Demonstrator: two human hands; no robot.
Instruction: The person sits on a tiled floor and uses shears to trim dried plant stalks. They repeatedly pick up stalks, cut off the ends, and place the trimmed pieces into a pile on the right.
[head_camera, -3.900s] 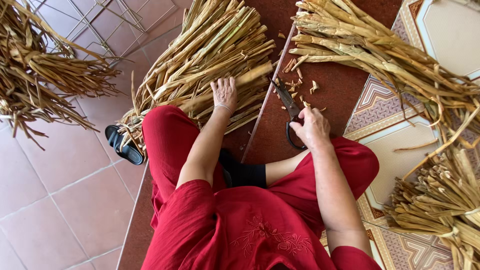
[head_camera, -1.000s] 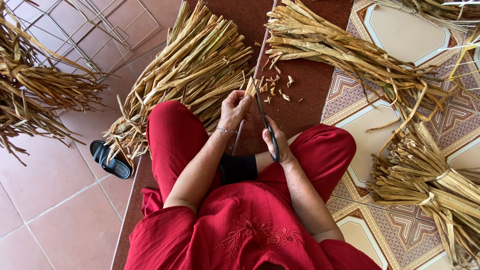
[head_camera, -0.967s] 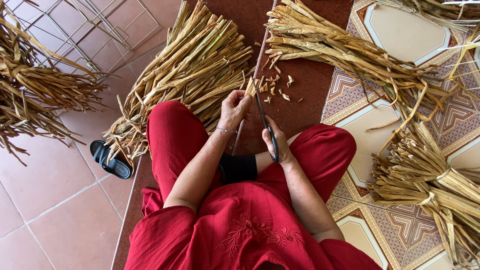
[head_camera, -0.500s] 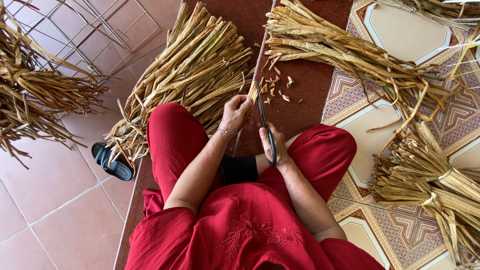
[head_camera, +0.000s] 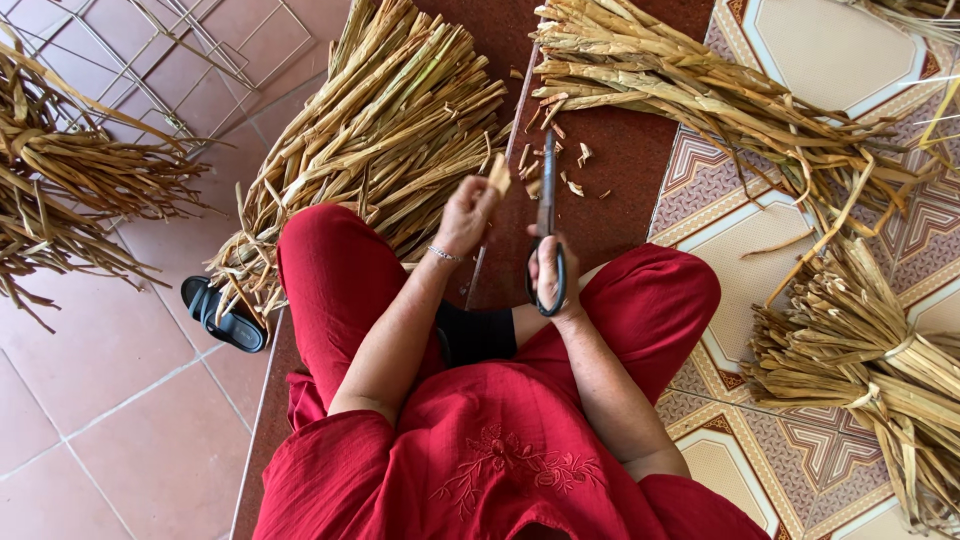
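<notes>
I sit on the floor in red clothes, knees apart. My left hand (head_camera: 466, 212) is raised in front of me, pinching the end of a dried straw-coloured stalk (head_camera: 498, 173). My right hand (head_camera: 548, 275) grips the black handles of long scissors (head_camera: 546, 195), blades pointing away from me, just right of the stalk's tip. Beyond my left knee lies a large heap of dried stalks (head_camera: 385, 125).
Another long bundle of stalks (head_camera: 700, 85) lies at the upper right, a tied bundle (head_camera: 870, 350) at the right, a dark heap (head_camera: 60, 190) at the left. Cut scraps (head_camera: 575, 180) litter the brown floor. A black sandal (head_camera: 222, 315) sits by my left knee.
My left hand has left the stalk heap and lifted one stalk end up. My right hand has brought the scissors up beside it, blades upright.
</notes>
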